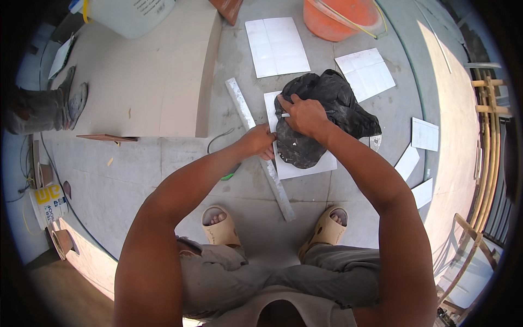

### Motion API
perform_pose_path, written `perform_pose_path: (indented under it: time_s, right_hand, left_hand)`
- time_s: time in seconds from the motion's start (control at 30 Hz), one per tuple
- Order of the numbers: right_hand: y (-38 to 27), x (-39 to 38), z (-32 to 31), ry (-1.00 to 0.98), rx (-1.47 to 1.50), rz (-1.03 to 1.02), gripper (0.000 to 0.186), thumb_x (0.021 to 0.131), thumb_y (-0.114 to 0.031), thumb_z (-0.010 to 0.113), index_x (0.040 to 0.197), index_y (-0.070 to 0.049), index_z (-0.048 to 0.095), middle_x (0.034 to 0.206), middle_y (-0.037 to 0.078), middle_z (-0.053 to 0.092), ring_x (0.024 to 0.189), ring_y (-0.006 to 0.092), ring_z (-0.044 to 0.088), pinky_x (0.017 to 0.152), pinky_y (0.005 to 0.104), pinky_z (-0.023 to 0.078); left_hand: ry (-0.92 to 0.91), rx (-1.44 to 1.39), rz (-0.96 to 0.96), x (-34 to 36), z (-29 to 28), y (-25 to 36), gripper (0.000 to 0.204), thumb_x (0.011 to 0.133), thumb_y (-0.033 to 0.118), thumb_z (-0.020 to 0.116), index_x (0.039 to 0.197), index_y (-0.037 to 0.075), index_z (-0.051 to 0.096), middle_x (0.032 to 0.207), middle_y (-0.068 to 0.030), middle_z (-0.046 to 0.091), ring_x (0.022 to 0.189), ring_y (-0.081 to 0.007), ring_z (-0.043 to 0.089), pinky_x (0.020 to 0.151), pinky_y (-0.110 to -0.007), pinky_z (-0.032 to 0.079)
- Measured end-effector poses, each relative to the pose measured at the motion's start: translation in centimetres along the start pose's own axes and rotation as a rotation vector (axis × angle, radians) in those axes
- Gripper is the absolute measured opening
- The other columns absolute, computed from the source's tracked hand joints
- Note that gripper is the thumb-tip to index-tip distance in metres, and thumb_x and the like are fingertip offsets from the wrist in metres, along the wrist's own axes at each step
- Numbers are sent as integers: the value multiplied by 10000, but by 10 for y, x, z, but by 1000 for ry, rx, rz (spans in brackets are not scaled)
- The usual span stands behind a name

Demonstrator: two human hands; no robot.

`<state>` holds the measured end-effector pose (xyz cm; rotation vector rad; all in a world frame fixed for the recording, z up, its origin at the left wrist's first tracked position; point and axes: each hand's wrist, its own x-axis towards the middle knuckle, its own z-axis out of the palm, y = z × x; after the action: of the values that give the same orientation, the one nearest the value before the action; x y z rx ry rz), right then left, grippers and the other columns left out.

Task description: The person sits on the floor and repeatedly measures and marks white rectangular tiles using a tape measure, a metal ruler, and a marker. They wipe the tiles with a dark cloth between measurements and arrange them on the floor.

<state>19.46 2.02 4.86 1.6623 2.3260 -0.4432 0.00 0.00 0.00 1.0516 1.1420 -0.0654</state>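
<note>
A crumpled black plastic bag (pixel 299 148) sits full and bulging on a white tile (pixel 308 170) in front of me. My right hand (pixel 306 117) grips the top of the bag, and a short white stick (pixel 285 115) juts out from its fingers. At the bag's left edge, my left hand (pixel 258 141) is closed, thumb and forefinger pinching the plastic. Under that hand runs a long, pale, stained straight bar (pixel 279 191), lying slantwise on the floor. What the bag holds is hidden.
Two white tiles (pixel 277 48) lie farther off, near an orange bucket (pixel 333 22). Smaller tile pieces (pixel 425 134) lie to the right. At left are a raised slab (pixel 158 82), a white bucket (pixel 128 16) and another person's foot (pixel 77 103). A green-handled tool (pixel 230 173) lies near my left forearm.
</note>
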Motion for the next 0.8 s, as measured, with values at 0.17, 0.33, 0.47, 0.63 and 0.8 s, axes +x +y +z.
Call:
perform_pose_path:
  time_s: [0.17,0.33,0.47,0.63,0.8]
  right_hand:
    - [25,18,-2,49,24,238,611,921,-313,624,1491,-163,463,1298,197,595,1031,375,690,888,459,562]
    - [53,-6,2,117,0,441,631,926,-301,623,1511,-166,426,1312,196,570,1003,379,697,858,463,572]
    - [56,-47,11,95,-28,330,621,923,-262,611,1508,-155,433,1243,174,580,927,354,710,797,462,579]
    - [-15,-128,50,-131,-61,-159,624,915,-241,621,1510,-172,447,1127,138,607,745,285,714,682,425,584]
    - [-1,-136,36,-92,-27,-53,641,885,-248,642,1498,-179,469,1111,143,616,713,286,710,659,417,577]
  left_hand:
    - [57,16,-84,-8,8,-3,326,1020,266,515,1168,-24,512,858,-139,660,710,-265,728,620,-374,626]
    - [87,39,-7,-8,2,10,358,1025,290,504,1179,-33,514,875,-153,672,727,-266,727,621,-375,627]
    - [71,34,-4,-8,1,11,379,1025,291,502,1207,-41,511,880,-169,677,727,-275,727,619,-379,627]
    - [75,37,3,-5,2,8,380,1028,285,498,1219,-44,509,874,-181,673,717,-282,724,616,-379,627]
    - [73,42,17,-6,2,5,383,1027,283,498,1224,-45,505,881,-182,671,702,-276,718,615,-377,627]
